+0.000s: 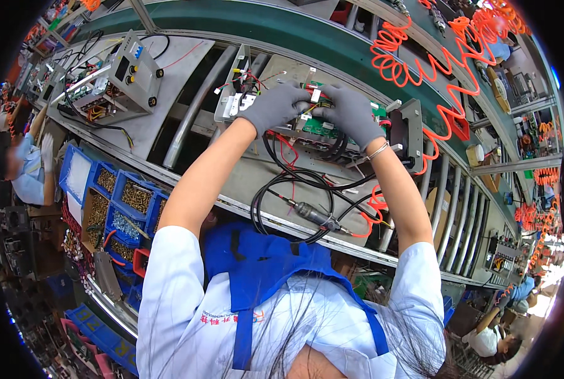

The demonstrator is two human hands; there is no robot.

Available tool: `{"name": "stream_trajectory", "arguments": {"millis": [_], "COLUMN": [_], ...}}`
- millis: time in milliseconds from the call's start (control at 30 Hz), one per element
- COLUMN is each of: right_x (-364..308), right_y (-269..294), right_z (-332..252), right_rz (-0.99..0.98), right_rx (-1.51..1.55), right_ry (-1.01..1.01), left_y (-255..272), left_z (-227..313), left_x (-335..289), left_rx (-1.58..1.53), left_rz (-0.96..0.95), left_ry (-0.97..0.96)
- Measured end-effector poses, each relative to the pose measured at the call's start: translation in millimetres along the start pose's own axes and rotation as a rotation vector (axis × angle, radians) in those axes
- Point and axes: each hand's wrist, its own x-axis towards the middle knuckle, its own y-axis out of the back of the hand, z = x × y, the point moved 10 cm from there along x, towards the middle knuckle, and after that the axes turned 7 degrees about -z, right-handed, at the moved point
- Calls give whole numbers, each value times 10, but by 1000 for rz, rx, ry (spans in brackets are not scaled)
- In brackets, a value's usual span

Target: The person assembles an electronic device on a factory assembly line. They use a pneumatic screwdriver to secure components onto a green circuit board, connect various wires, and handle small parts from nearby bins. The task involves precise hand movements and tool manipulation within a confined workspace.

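Observation:
In front of me an open metal chassis [414, 136] holds a green circuit board [320, 128]. My left hand [275, 107], in a grey glove, is over its left half with the fingers curled and pressed together; their grip is hidden. My right hand [352, 114], gloved alike, faces it from the right, with its fingertips closed on thin wires [309, 109]. A small white connector [315, 95] shows between the two hands. Loose red and black leads stick up at the chassis's left end. Thick black cables [275, 183] loop down from the chassis toward me.
A screwdriver-like air tool [313, 213] lies near the front edge on an orange coiled hose. Blue bins [130, 202] of screws stand at the left. Another open unit [133, 76] sits left on a grey board. Metal rollers [449, 221] run right. Other people work at both sides.

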Motion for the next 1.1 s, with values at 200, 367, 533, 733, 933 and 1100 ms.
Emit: {"name": "stream_trajectory", "arguments": {"millis": [200,367,533,733,933,1100], "right_x": [28,9,72,-323,-788,-808], "right_y": [-174,-161,-160,225,305,70], "right_z": [112,-36,103,413,532,623], "right_rz": [-32,82,88,263,166,-41], "right_rx": [75,0,125,735,593,1130], "right_ry": [13,143,120,-95,-239,-233], "left_y": [-94,-102,-57,256,13,1], "left_z": [43,-14,10,183,400,171], "left_x": [-27,-60,23,67,403,514], "left_rx": [101,97,76,73,272,-221], "left_rz": [30,121,175,185,47,113], "left_ry": [27,16,8,109,304,307]}}
